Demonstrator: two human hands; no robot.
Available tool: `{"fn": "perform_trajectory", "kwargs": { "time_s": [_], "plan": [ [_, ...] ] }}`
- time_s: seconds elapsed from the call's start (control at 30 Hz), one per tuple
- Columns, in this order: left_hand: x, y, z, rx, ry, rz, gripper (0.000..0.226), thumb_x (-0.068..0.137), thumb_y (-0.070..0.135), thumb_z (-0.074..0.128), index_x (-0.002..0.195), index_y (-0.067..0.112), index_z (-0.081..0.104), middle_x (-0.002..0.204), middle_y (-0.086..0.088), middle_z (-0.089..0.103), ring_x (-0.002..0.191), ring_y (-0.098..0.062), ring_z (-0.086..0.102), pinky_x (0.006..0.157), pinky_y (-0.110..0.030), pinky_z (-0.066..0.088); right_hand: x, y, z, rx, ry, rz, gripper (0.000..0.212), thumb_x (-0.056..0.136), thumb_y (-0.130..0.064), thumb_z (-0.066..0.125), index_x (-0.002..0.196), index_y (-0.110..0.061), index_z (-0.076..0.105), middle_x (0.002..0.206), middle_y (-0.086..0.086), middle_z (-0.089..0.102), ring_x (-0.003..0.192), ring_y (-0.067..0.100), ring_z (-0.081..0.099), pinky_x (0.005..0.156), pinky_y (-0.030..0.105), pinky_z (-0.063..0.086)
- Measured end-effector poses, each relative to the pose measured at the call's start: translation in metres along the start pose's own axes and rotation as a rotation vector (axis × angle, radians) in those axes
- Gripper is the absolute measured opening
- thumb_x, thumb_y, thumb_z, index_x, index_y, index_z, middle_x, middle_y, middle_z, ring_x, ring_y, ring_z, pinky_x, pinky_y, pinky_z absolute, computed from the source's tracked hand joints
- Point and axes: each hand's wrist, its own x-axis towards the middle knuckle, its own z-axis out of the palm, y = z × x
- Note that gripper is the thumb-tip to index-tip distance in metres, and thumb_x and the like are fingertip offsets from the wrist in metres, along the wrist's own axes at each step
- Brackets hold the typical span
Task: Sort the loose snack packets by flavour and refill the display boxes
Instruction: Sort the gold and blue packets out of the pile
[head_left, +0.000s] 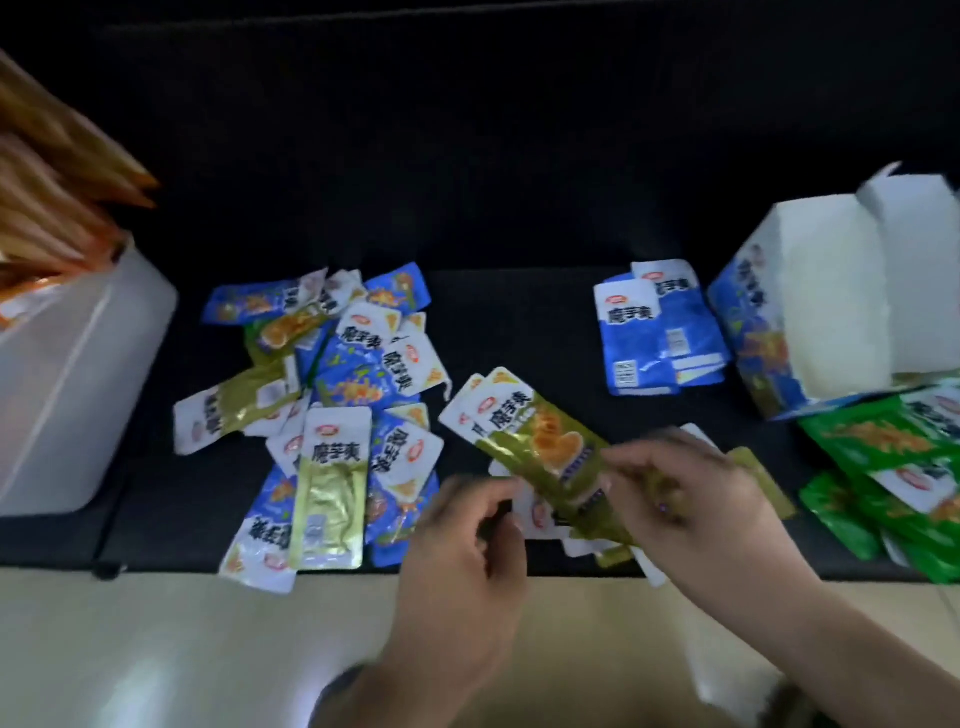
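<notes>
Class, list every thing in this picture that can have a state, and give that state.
gold packets, bunched, gripped by the right hand
left hand, fingers curled beside the bunch, grip unclear
mixed pile, unsorted, blue and gold overlapping
blue stack, sorted, lying flat
blue display box, open, flaps up
green packets, heaped loose
white bin, orange packets sticking out

Black fabric seat (519, 332) fills most of the view, with a seam between cushions running back from the front edge. Glossy beige floor (182, 649) lies below that edge. Translucent white plastic bin (78, 374) sits on the seat at far left. Long orange-brown sticks (52, 208) stand in it, blurred. White object (727, 675) on the floor at lower right, partly hidden, unclear what it is.
</notes>
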Motion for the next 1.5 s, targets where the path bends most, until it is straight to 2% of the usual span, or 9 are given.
{"fn": "perform_trajectory", "kwargs": {
  "time_s": [0.2,0.27,0.4,0.7,0.87,1.07,1.27,1.4,1.5],
  "plan": [
    [0.042,-0.013,0.015,0.185,-0.062,0.116,0.042,0.086,0.021,0.042,0.118,0.015,0.068,0.124,-0.002,0.064,0.111,-0.016,0.059,0.093,-0.018,0.048,0.04,-0.011,0.042,-0.246,-0.223,-0.2,0.052,0.085,-0.057,0.05,0.127,-0.033,0.07,0.143,-0.009,0.059,0.138,0.019,0.051,0.109,0.04,0.048],
    [0.05,-0.013,0.023,0.21,-0.15,0.09,0.043,0.084,0.023,0.04,0.119,0.016,0.064,0.122,-0.001,0.063,0.11,-0.02,0.06,0.094,-0.036,0.054,0.05,-0.012,0.043,-0.258,-0.257,-0.154,0.049,0.086,-0.057,0.049,0.126,-0.036,0.069,0.143,-0.012,0.057,0.138,0.014,0.05,0.11,0.039,0.048],
    [0.05,-0.014,0.017,0.045,-0.161,0.102,0.044,0.085,0.016,0.039,0.121,0.018,0.065,0.117,0.006,0.067,0.108,-0.012,0.063,0.092,-0.031,0.055,0.053,-0.007,0.036,-0.254,-0.273,-0.128,0.039,0.088,-0.054,0.053,0.121,-0.041,0.069,0.134,-0.02,0.059,0.127,0.008,0.055,0.098,0.037,0.054],
    [0.011,-0.062,-0.064,0.228,0.311,-0.045,0.023,0.087,0.016,0.075,0.106,0.028,0.075,0.117,0.016,0.064,0.106,-0.005,0.059,0.089,-0.018,0.051,0.045,-0.048,0.045,-0.216,-0.351,-0.205,0.04,0.086,-0.056,0.056,0.122,-0.044,0.068,0.138,-0.032,0.05,0.132,-0.005,0.048,0.103,0.024,0.044],
    [0.014,-0.093,-0.098,0.433,0.278,-0.355,0.064,0.071,0.047,0.085,0.128,0.03,0.061,0.111,0.007,0.059,0.102,-0.019,0.057,0.081,-0.036,0.053,0.054,-0.088,0.069,-0.396,-0.592,-0.223,0.05,0.093,-0.06,0.057,0.141,-0.049,0.05,0.15,-0.037,0.032,0.142,-0.007,0.035,0.112,0.021,0.038],
    [0.022,-0.095,-0.108,0.201,0.233,-0.422,0.026,0.087,0.038,0.073,0.072,0.028,0.054,0.065,0.009,0.054,0.062,-0.009,0.054,0.053,-0.022,0.033,0.078,-0.12,0.115,-0.184,-0.524,-0.038,0.039,0.092,-0.049,0.068,0.13,-0.044,0.06,0.114,-0.024,0.063,0.108,0.0,0.062,0.095,0.032,0.055],
    [0.028,-0.061,-0.119,-0.579,0.19,-0.447,0.016,0.101,0.024,0.066,0.09,0.02,0.076,0.082,-0.006,0.078,0.08,-0.028,0.075,0.074,-0.045,0.06,0.088,-0.151,0.137,0.358,-0.521,0.29,0.007,0.091,-0.024,0.078,0.094,-0.026,0.072,0.089,-0.007,0.08,0.075,0.006,0.076,0.066,0.023,0.061],
    [0.024,-0.081,-0.102,-0.148,0.18,-0.276,0.018,0.103,0.025,0.058,0.09,0.02,0.069,0.081,-0.002,0.066,0.075,-0.015,0.064,0.07,-0.036,0.053,0.088,-0.134,0.124,0.305,-0.307,0.282,0.013,0.092,-0.016,0.076,0.099,-0.026,0.075,0.087,-0.009,0.08,0.084,0.017,0.078,0.082,0.04,0.062],
    [0.016,-0.103,-0.098,0.429,0.236,-0.18,0.038,0.091,0.049,0.058,0.121,0.028,0.068,0.122,0.009,0.065,0.115,-0.016,0.058,0.091,-0.033,0.053,0.093,-0.115,0.103,0.19,-0.181,0.279,0.006,0.09,-0.025,0.077,0.088,-0.02,0.075,0.08,-0.002,0.078,0.08,0.025,0.076,0.076,0.047,0.061]
  ]
}}
